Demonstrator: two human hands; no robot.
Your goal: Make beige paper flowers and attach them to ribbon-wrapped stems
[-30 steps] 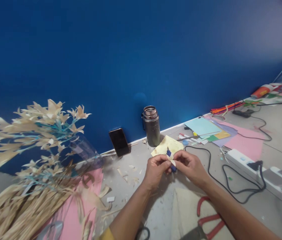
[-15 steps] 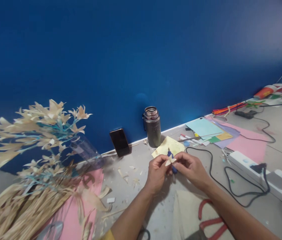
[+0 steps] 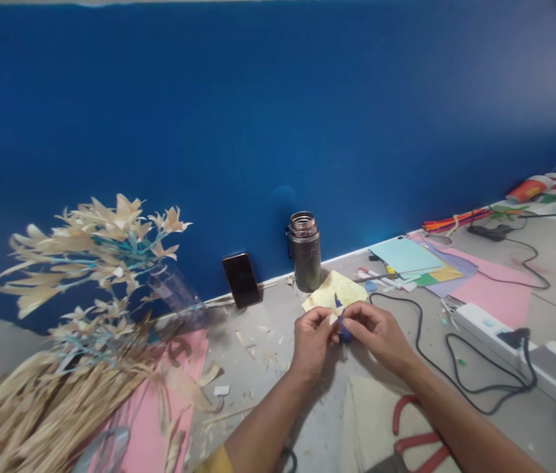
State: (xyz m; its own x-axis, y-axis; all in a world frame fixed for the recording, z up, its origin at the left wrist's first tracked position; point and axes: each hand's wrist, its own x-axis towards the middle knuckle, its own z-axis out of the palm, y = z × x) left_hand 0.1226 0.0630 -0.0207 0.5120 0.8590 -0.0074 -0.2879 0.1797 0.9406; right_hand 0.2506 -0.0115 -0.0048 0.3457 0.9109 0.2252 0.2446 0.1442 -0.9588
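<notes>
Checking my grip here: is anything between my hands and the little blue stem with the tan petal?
Nothing visible is. The left hand and right hand both pinch the blue stem directly, above the table. The yellow paper lies behind it, and the black cable runs off to the right.

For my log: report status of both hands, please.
Left hand, right hand: both pinching small blue stem. Steel flask behind, apart.

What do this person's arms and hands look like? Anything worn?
The left hand and right hand are bare: no gloves, rings or watch show. The forearms are uncovered. A yellow sleeve edge shows on the left arm at the picture's bottom.
</notes>
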